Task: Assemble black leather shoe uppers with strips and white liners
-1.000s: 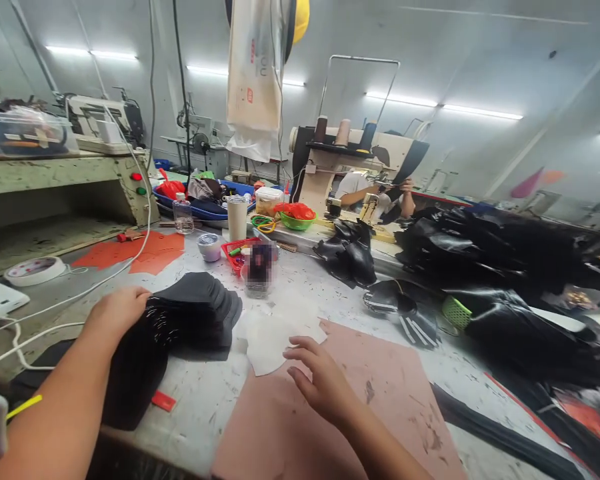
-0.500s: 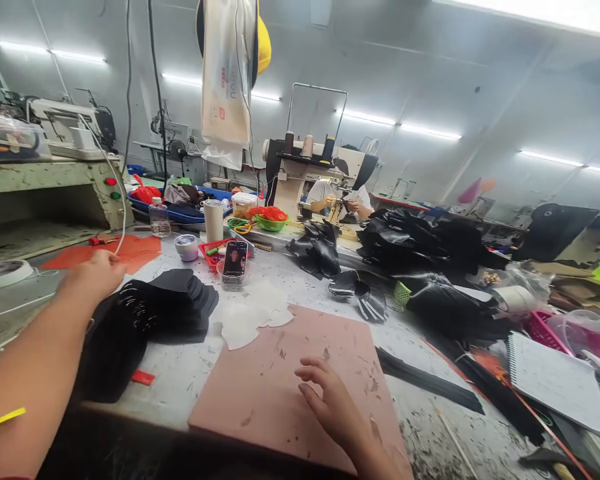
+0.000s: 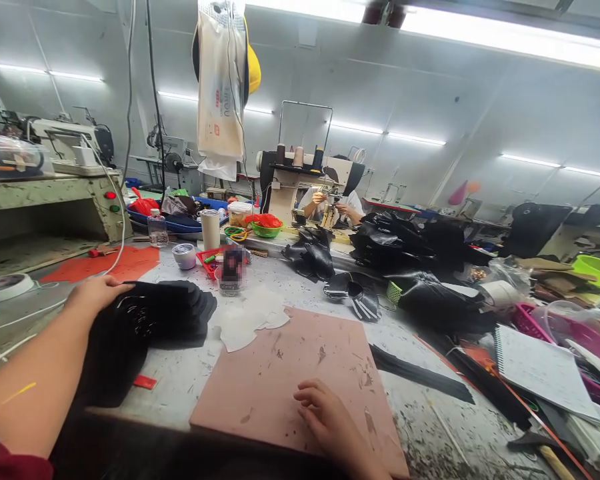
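Observation:
My left hand (image 3: 94,297) reaches over the stack of black cut pieces (image 3: 175,320) at the left of the bench. Its thumb and fingers are closed on the near-left edge of the top black piece (image 3: 153,291), which is raised a little there. My right hand (image 3: 325,417) rests at the front of the pink board (image 3: 275,367), fingers loosely bent and apart, holding nothing. White thin pieces (image 3: 247,323) lie between the stack and the board. A small red piece (image 3: 144,381) pokes out beside the stack.
A phone (image 3: 234,263) leans in a clear tub behind the white pieces. Black strips (image 3: 420,373), a spiral notebook (image 3: 543,370) and a hammer (image 3: 535,440) lie on the right. Black leather parts (image 3: 395,240) are heaped at the back. Another person works at a sewing machine (image 3: 310,173) beyond.
My left hand has come down from above the orange sheet onto the black stack and taken hold of the top piece's edge. My right hand has sunk slightly toward the board's front.

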The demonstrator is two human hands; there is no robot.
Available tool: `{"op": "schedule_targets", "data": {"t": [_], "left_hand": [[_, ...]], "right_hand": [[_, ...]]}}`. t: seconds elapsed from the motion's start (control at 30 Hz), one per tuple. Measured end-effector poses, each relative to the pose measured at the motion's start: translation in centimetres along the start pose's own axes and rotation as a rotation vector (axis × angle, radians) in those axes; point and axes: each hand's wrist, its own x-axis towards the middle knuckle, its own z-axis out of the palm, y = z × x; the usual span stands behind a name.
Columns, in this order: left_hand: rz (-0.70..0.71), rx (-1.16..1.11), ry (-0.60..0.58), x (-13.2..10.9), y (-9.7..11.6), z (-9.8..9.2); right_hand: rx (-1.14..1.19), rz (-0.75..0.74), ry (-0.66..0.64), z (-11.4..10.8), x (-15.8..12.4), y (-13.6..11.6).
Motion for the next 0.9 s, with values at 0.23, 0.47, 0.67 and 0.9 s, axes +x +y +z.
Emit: {"op": "schedule_targets", "data": {"t": [0.23, 0.47, 0.67, 0.9], "left_hand": [[0.209, 0.192, 0.269, -2.8, 5.8, -3.6], [1.13, 0.197, -0.099, -18.5, 11.6, 4.2], [1.272, 0.109, -0.603, -25.5, 12.2, 10.3], [0.816, -0.016, -0.56, -18.0, 12.2, 9.2]], "right_hand": [[0.08, 0.001, -0.015, 0.8, 0.6, -1.0], [0.744, 0.398, 0.323, 3.0, 1.2, -0.1], [0.374, 0.431, 0.481, 0.4, 0.2, 2.6], [-0.326, 0.057, 0.446, -2.7, 4.4, -0.1]]}}
